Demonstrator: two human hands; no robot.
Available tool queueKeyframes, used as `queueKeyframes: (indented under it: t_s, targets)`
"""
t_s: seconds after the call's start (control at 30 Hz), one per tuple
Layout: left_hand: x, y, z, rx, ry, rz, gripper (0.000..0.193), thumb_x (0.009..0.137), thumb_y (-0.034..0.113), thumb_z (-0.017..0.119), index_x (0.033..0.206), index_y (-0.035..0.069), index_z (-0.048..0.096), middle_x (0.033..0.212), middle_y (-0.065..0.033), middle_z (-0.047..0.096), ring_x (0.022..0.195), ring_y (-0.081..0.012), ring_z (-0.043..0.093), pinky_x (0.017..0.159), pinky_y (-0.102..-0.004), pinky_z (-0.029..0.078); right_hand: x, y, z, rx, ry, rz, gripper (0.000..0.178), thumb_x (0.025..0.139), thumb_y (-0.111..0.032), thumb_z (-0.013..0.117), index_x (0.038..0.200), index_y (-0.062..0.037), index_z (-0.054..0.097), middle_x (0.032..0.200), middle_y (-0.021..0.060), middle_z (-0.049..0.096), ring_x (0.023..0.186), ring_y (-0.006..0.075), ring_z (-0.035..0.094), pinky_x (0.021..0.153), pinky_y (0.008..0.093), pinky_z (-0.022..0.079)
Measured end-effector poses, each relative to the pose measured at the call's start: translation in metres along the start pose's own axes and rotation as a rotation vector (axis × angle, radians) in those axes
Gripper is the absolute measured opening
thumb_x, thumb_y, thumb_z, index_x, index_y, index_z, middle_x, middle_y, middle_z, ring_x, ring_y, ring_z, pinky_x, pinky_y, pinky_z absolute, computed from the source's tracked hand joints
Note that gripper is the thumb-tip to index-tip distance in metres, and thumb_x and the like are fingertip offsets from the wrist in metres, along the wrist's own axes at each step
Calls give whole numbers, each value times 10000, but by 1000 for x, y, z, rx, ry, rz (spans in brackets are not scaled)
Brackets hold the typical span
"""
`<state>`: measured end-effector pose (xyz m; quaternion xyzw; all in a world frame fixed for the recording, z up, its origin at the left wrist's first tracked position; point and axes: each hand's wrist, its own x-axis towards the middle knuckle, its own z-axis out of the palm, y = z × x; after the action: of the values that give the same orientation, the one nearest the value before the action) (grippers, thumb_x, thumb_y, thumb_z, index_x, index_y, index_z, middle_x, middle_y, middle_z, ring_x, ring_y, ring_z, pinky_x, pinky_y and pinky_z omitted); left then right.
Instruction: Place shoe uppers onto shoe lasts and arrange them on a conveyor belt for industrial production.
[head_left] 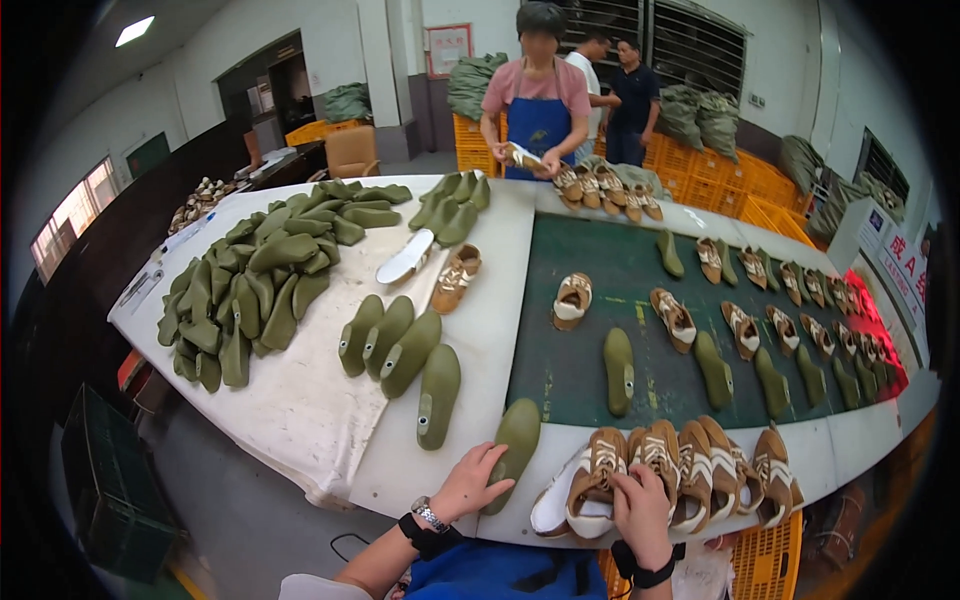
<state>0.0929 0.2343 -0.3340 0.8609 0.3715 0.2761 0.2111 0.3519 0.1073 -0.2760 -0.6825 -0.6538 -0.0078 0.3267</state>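
Note:
Beside a green shoe last (517,445) at the near table edge is my left hand (466,488), fingers and thumb apart and touching its left side. My right hand (643,510) is at the near row of shoes, its fingers closed on the collar of a brown sneaker (598,475) with white laces and stripes; the exact grip is partly hidden. A white insole-shaped piece (552,500) lies just left of that sneaker. More brown sneakers (700,470) stand packed to the right. Several green lasts (410,355) lie beyond my left hand.
A heap of green lasts (250,280) covers the left table. On the green conveyor belt (560,250) stand rows of sneakers and lasts. Across the table, a person in a blue apron (538,120) holds a shoe. Orange crates (690,170) stand behind.

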Motion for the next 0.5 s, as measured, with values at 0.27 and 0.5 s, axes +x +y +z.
queueKeyframes:
  t_s: [0.27, 0.5]
  targets:
    - [37, -90, -55, 260, 326, -66, 568, 721, 240, 702, 1199, 25, 481, 1195, -207, 483, 1146, -397, 424, 977, -445, 364, -34, 35, -27, 201, 409, 224, 162, 782, -97, 641, 910, -3, 612, 872, 147, 604, 799, 281, 595, 726, 338, 471]
    - [46, -130, -62, 153, 152, -158, 541, 741, 320, 698, 1155, 13, 532, 1208, -211, 500, 1124, -351, 460, 953, -423, 399, -134, 70, -26, 14, 147, 528, 201, 863, -109, 567, 1001, 25, 626, 907, 169, 661, 828, 281, 632, 777, 349, 483]
